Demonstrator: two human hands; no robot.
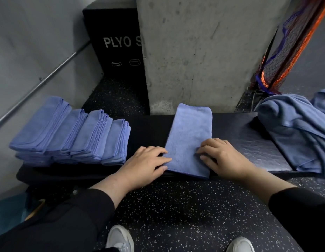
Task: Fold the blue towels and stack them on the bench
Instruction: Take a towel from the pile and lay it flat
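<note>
Pressing down at the lower middle of the frame, both hands are working one folded blue towel that is lying as a long narrow strip across the black bench, its far end reaching toward the concrete pillar at upper centre. The left hand is resting on the towel's near left edge, fingers loosely spread and lying over the cloth and the bench beside it, nothing being pinched that I can make out. The right hand is sitting on the near right edge, fingers bent a little with the tips touching the fabric; whether they are pinching a fold I cannot tell.

Over at the left of the frame, the folded towels are sitting in four neat piles side by side on the bench, leaning slightly against one another, well apart from the towel being handled. At the far right, a heap of unfolded towels is spilling over the bench end, crumpled and draping down its near side.

Behind the bench at upper centre-left, a black plyo box is standing against the pillar, white lettering partly hidden. An orange and blue net is hanging at upper right. Two pale shoes are showing at the bottom edge on the speckled floor, and black sleeves are covering both forearms.
</note>
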